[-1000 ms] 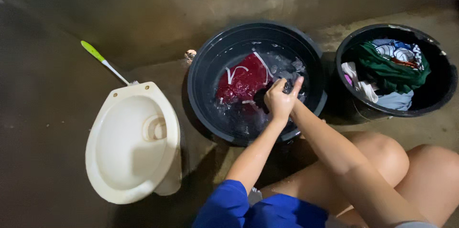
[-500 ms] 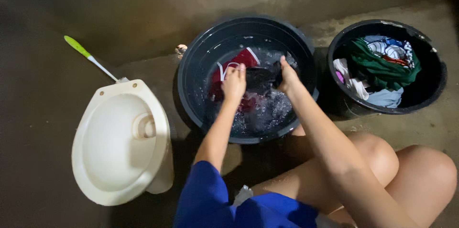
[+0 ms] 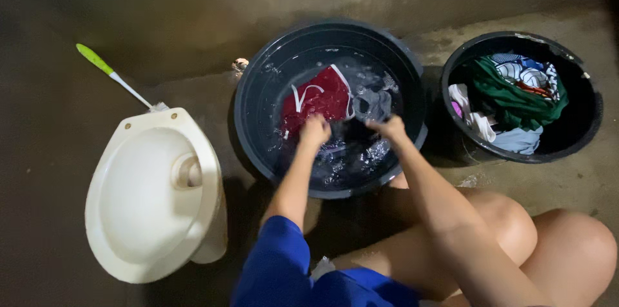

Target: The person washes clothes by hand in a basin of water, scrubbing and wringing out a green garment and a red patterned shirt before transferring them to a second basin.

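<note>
Dark cloth (image 3: pixel 351 132) lies stretched between the two hands, low over the soapy water in the near half of the big dark basin (image 3: pixel 258 81), and each end of it vanishes inside a closed fist. Left hand (image 3: pixel 314 132) is curled shut on the cloth's left end, knuckles up, its forearm running straight back toward the blue sleeve (image 3: pixel 277 262) at the near side of the basin. Right hand (image 3: pixel 389 128) is likewise clenched on the right end, wrist bent slightly inward, its forearm slanting back over the basin's near right rim toward a bare knee (image 3: pixel 509 217). Inside the basin, beyond the hands, a red garment with white trim (image 3: pixel 319 97) floats half sunk, and a grey piece (image 3: pixel 374 106) sits just right of it amid suds. Right of the basin, and just apart from it, stands a black tub (image 3: pixel 580 133) holding a heap of dry-looking clothes: a green one (image 3: pixel 509 91) on top, a patterned blue-and-white one behind it, pale ones at its near left. Left of the basin, a cream toilet bowl (image 3: pixel 155 197) sits on the concrete floor (image 3: pixel 64 120), with a green-handled brush (image 3: pixel 113 75) lying behind it.
</note>
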